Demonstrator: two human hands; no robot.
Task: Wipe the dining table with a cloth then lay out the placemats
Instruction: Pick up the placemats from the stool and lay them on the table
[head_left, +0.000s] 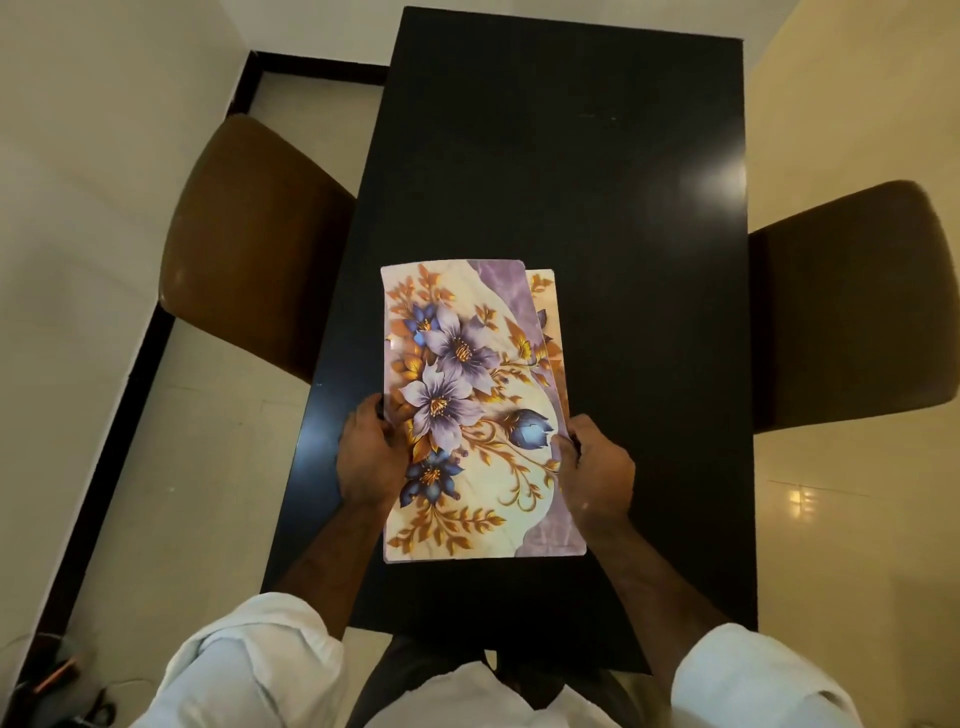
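Note:
A stack of floral placemats (467, 395), cream with purple flowers and gold leaves, is over the near half of the black dining table (597, 182). A second mat's edge (548, 322) peeks out on the right from under the top one. My left hand (369, 452) grips the stack's left edge, thumb on top. At the right edge, my right hand (597, 467) holds the stack with curled fingers. No cloth is in view.
A brown chair (249, 244) stands at the table's left side and another brown chair (857, 312) at its right. Cream floor tiles surround the table. Some small dark items (67, 680) lie on the floor at the lower left.

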